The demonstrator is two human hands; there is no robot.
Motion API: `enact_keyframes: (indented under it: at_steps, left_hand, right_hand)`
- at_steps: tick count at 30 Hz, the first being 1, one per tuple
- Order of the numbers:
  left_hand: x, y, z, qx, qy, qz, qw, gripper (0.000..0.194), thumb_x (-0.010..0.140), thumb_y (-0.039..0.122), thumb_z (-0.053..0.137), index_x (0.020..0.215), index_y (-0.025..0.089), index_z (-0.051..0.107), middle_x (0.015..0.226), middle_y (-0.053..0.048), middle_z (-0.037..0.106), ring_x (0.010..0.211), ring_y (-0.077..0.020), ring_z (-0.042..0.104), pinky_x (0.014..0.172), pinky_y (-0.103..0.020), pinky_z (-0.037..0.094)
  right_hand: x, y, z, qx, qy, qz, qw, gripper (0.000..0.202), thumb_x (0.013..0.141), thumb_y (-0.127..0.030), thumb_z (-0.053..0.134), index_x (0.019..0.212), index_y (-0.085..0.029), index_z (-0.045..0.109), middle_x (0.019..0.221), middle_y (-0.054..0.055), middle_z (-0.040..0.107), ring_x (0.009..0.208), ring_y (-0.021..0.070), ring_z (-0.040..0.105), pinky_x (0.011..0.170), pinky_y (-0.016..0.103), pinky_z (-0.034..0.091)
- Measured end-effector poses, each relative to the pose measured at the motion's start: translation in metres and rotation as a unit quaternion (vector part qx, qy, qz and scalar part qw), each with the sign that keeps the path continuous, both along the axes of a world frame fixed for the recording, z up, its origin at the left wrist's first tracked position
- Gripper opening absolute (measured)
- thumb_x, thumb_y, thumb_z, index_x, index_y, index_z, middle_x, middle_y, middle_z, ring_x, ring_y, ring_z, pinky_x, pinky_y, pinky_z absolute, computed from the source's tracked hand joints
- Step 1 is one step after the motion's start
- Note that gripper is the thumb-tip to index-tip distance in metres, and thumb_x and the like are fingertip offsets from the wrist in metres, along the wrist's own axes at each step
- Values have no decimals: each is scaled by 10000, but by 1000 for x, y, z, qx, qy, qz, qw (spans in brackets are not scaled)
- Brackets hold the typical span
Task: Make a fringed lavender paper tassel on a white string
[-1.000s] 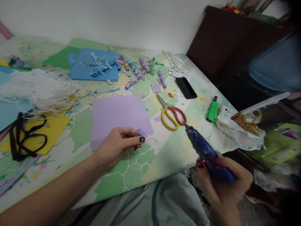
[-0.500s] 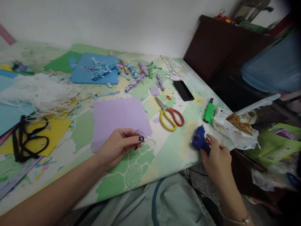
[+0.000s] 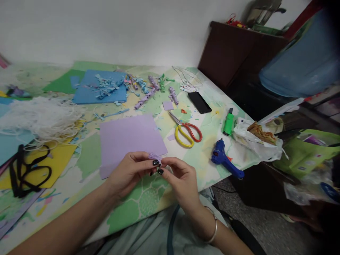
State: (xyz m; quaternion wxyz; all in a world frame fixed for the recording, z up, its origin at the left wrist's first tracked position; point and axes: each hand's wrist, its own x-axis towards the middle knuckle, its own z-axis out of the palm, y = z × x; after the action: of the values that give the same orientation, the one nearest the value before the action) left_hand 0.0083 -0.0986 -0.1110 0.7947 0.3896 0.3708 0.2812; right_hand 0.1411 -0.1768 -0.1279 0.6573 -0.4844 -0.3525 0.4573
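Note:
A small purple paper piece is pinched in my left hand, over the near edge of a purple paper sheet. My right hand meets it from the right, with thumb and forefinger closed on the same piece; much of the piece is hidden by the fingers. A blue glue gun lies at the table's front right edge, untouched. Scissors with one yellow and one red handle lie behind my right hand.
Behind are rolled paper pieces, blue sheets and a black phone. White string and black glasses lie left. A green lighter and a plastic bag with food stand right.
My right hand has let go of the glue gun and moved left to the purple piece. The glue gun now rests on the table. The camera view has shifted slightly.

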Motion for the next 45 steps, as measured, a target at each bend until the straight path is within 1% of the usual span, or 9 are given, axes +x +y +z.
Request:
enact_keyframes:
  at_steps: [4,12,19,25,32,35,38,41,45]
  left_hand:
    - [0,-1,-3,1,-3,-4,1000,113,610,207,829,643,146,740,628,-31,686,605,-112,587,575,-212,438]
    - [1,-2,-5,-12,-16,-11,1000,112,595,189,833,626,154,732,595,-2,664,563,-80,563,548,-180,432]
    - [4,-6,-4,-49,-20,-14,999,110,602,165,825,613,149,716,604,7,652,560,-70,567,544,-166,442]
    - [4,-7,-3,-50,-12,-16,999,101,617,168,816,616,146,717,599,9,638,557,-63,552,545,-160,437]
    - [5,-6,-2,-54,4,-18,998,102,592,175,831,620,153,735,597,13,628,561,-65,544,548,-167,433]
    - [4,-5,-2,-34,14,-26,999,100,599,187,832,628,158,740,590,15,621,570,-69,532,542,-168,420]
    - [4,-5,0,20,21,-31,999,98,619,192,822,614,158,731,577,20,607,572,-74,510,534,-174,408]
    - [5,-4,2,81,42,-24,996,84,634,181,814,650,163,734,605,19,622,597,-85,512,557,-181,416]
    - [5,-2,6,124,59,-29,990,94,641,173,810,698,166,735,649,9,651,621,-100,541,580,-192,436]
  right_hand:
    - [-6,0,-4,-6,43,-19,999,152,702,-161,754,834,-233,734,750,-11,706,725,140,643,726,282,518]
    - [-6,1,-2,17,36,-56,998,126,705,-118,749,769,-226,762,760,6,692,757,147,622,732,282,498]
    - [-8,-2,-6,44,24,-89,995,214,707,-74,719,787,-264,780,793,5,688,788,150,624,728,282,495]
    - [-6,-1,-7,44,17,-79,996,227,710,-62,710,786,-264,780,777,6,687,769,145,622,711,274,493]
    - [1,-1,-7,38,2,-55,998,212,696,-46,711,747,-238,785,746,13,682,735,144,615,679,266,487]
    - [1,0,-7,37,11,-57,998,200,699,-60,710,748,-239,781,748,8,680,741,145,615,690,268,490]
    - [0,0,-8,27,27,-54,998,166,703,-77,714,745,-226,773,748,8,680,742,147,613,703,273,488]
    - [-1,-1,-8,4,55,-45,997,110,711,-113,726,744,-212,761,742,9,684,737,149,609,708,278,482]
    - [-4,-2,-6,-38,115,-34,992,65,685,-152,756,733,-197,755,671,-3,680,653,130,590,659,259,477]
